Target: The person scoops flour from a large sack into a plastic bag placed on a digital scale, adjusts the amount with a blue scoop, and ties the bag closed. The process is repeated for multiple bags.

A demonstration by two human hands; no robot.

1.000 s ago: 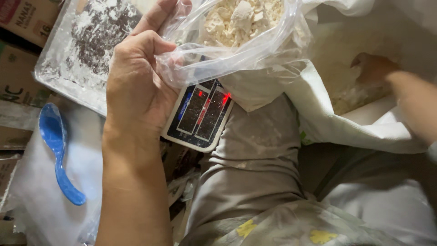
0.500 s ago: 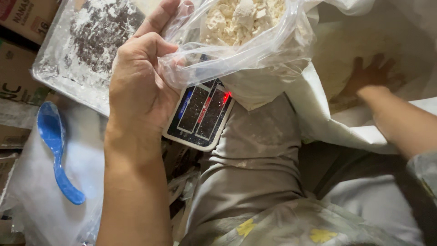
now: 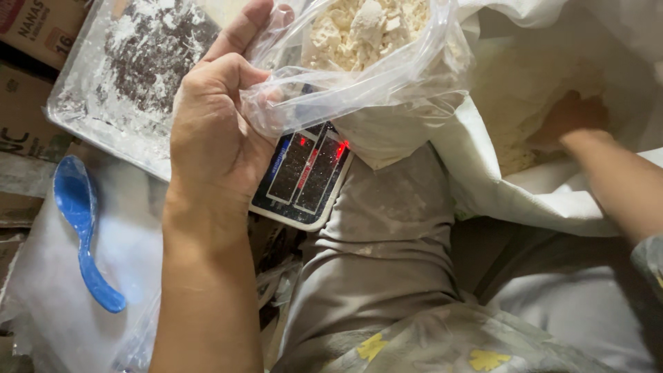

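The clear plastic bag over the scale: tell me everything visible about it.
The clear plastic bag is thin, crinkled and see-through, open at the top, and partly filled with pale, lumpy cream-coloured powder. It sits over the digital scale, hiding most of the platform. The left hand grips its near rim, bunching the film. Its far side presses against the large white sack, into which the right hand reaches.

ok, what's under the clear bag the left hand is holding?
A digital scale with red lit digits sits under the clear bag, which the left hand grips by its rim. The bag covers the scale's platform, so whether it rests on it cannot be seen.
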